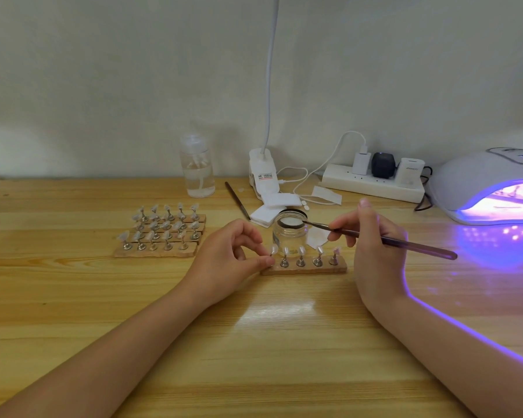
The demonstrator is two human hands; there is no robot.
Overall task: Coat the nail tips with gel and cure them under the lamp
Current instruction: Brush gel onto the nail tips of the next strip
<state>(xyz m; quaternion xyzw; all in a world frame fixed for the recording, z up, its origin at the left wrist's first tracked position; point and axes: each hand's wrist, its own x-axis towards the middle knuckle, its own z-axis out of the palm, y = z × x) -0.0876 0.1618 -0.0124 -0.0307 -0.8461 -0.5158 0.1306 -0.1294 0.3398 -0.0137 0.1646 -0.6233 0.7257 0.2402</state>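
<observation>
- While the purple glow spills over the pale wooden table (73, 297), far left sit three cork strips pushed together (160, 236), five small metal stands with clear nail tips on each, fifteen in all.
- Behind them, one clear plastic bottle (197, 167) stands upright.
- The left hand (230, 254) has its fingers curled, thumb and forefinger pinching the leftmost stand of the single cork strip in front (305, 268).
- That strip carries five nail tips on metal stands (301, 256).
- Just behind it is one open clear glass jar (289, 233).
- The right hand (372, 245) grips one thin dark-handled brush (405, 244), its tip at the jar's rim.
- Far right, one white domed curing lamp (477, 182) is lit violet, another strip visible inside.
</observation>
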